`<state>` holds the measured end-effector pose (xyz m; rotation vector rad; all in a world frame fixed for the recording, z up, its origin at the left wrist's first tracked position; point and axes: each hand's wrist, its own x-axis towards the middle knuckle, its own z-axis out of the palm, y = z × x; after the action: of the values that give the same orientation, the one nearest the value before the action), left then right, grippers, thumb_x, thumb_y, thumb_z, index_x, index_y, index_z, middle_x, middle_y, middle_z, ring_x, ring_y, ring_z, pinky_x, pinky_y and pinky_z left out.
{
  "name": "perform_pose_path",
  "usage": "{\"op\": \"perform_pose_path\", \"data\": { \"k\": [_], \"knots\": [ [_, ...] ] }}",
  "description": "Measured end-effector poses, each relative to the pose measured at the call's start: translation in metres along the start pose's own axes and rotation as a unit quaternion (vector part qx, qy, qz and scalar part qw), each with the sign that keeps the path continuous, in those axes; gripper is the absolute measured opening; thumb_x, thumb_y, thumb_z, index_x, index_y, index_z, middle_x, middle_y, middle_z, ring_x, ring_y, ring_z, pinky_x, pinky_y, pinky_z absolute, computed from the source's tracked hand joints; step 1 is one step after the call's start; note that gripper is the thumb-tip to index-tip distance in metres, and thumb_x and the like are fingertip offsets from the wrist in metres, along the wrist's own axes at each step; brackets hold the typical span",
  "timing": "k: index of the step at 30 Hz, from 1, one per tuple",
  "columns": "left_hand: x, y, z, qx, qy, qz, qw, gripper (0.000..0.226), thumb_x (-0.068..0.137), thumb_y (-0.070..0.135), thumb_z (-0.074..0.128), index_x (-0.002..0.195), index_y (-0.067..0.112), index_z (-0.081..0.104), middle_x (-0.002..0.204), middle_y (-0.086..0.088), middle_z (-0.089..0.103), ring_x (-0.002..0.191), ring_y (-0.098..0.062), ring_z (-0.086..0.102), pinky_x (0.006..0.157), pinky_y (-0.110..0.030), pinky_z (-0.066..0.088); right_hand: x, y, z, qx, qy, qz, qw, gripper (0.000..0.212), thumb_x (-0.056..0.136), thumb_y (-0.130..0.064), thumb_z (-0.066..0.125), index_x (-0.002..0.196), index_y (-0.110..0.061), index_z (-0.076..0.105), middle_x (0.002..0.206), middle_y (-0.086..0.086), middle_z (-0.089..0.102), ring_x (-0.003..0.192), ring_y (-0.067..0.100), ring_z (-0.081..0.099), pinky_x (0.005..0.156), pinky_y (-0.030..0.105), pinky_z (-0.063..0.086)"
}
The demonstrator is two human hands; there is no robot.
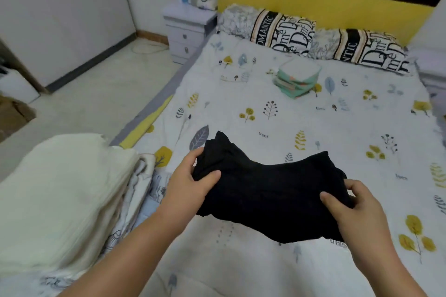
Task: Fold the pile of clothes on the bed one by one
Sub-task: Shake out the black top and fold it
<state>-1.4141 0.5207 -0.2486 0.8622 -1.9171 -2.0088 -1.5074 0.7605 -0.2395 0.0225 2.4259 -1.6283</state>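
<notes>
Grasping the black garment [270, 190], left hand [190, 183] and right hand [354, 205]; folded stack [298, 79] at 12 o'clock, cream blanket [60, 195] at 9; bed [337, 128] edge left.

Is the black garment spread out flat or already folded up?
Folded up, or at least bunched: the black garment is a compact layered bundle, gripped by the left hand and right hand at opposite ends.
</notes>
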Motion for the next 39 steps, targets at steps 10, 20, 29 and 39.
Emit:
{"op": "perform_pose_path", "data": {
  "k": [10,20,29,39],
  "knots": [
    [-0.08,0.069,-0.114,-0.052,0.135,0.044,0.989,0.04,0.084,0.012,0.064,0.1,0.048,0.055,0.091,0.004,0.069,0.077,-0.011,0.069,0.057,-0.022,0.052,-0.036,-0.12,0.061,-0.025,-0.135,-0.084,0.987,0.016,0.085,-0.012,0.063,0.088,-0.026,0.058,0.079,0.013,0.064,0.058,0.026,0.061,0.04,0.029,0.046],
    [-0.122,0.063,-0.229,-0.104,0.326,0.039,0.939,0.036,0.086,0.015,0.062,0.103,0.046,0.053,0.094,0.0,0.067,0.082,-0.015,0.068,0.057,-0.024,0.05,-0.05,-0.206,0.205,-0.063,-0.303,-0.151,0.939,0.011,0.086,-0.008,0.062,0.086,-0.017,0.056,0.076,0.009,0.064,0.044,0.012,0.06,0.037,0.023,0.043],
    [-0.11,0.029,-0.244,-0.136,0.458,0.048,0.877,0.044,0.087,0.013,0.062,0.093,0.055,0.048,0.105,0.003,0.063,0.096,-0.015,0.062,0.081,-0.039,0.054,-0.029,-0.228,0.315,-0.134,-0.41,-0.197,0.88,0.009,0.086,-0.006,0.061,0.092,-0.011,0.056,0.076,0.01,0.059,0.053,0.019,0.055,0.036,0.022,0.041],
    [-0.082,-0.04,-0.216,-0.172,0.58,-0.021,0.796,0.046,0.087,0.015,0.062,0.123,0.037,0.044,0.112,0.005,0.06,0.104,-0.015,0.059,0.09,-0.034,0.049,0.01,-0.195,0.404,-0.149,-0.473,-0.2,0.845,0.012,0.088,-0.012,0.061,0.1,-0.012,0.058,0.088,0.012,0.063,0.066,0.019,0.061,0.048,0.028,0.049]
  ]
}}
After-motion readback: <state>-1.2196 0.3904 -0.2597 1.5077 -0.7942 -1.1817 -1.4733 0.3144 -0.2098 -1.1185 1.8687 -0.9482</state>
